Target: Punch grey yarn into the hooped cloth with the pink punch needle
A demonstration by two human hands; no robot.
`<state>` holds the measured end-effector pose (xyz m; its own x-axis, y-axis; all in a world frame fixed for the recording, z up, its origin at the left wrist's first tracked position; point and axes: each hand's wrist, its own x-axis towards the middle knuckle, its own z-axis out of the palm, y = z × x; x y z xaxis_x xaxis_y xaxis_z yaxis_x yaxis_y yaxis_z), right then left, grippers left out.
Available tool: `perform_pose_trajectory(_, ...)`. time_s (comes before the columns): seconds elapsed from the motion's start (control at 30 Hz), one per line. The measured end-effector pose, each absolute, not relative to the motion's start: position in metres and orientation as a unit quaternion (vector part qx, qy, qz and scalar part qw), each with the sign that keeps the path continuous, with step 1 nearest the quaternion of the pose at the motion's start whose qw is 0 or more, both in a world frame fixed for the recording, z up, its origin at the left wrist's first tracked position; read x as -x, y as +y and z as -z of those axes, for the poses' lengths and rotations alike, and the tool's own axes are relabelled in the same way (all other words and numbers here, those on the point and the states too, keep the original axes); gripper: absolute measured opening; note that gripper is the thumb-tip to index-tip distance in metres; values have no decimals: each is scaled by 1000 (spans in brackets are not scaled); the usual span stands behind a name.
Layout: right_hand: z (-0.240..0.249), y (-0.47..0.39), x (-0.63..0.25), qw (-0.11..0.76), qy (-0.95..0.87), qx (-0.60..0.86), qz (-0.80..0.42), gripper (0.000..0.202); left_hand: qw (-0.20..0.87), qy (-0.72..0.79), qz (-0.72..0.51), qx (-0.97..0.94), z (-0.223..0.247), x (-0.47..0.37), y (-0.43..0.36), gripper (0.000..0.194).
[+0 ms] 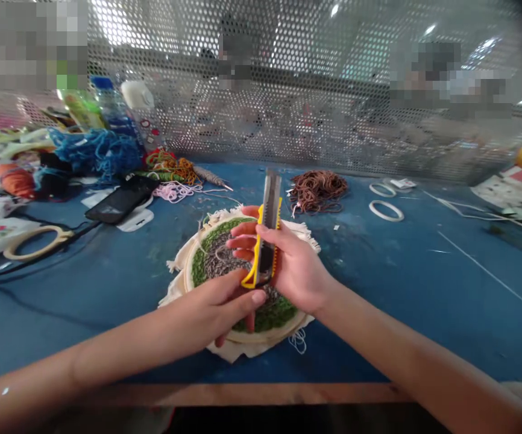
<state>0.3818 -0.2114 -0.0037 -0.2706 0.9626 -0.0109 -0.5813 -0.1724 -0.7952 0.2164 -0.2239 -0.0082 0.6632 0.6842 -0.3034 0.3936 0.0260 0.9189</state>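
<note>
Hands meet over an embroidery hoop (207,250) lying near the front edge of a blue tabletop (424,289), midway along it. The right hand (295,268) has its grip wrapped around a yellow utility knife (266,241), held nearly upright with the blade end pointing away from the person, above the green and grey tufted work stretched in the hoop. The left hand (225,307) reaches in from below, fingers curled loosely and fingertips touching the lower end of the knife's handle, closed on nothing; whether it presses the slider cannot be told.

By the look of it, the knife is being readied rather than used: the blade is clear of the fabric, so any cut would first call for tipping it down toward the stitches while the hoop is held steady.

Farther back, toward the left rear corner, lie tangles of blue yarn (100,150), a black phone (120,199) and an empty wooden hoop (35,240). A coil of brown cord (317,190) sits behind the work, two white rings (385,208) to its right.
</note>
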Motion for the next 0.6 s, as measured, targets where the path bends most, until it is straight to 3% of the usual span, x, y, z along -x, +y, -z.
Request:
perform_pose_trajectory(0.2, 11, -215, -363, 481, -347, 212, -777, 51, 609, 427, -189, -641, 21, -211, -235, 38)
perform_pose_trajectory(0.6, 37, -216, -349, 440, -315, 200, -816, 52, 566, 471, -191, -649, 27, -188, -236, 35)
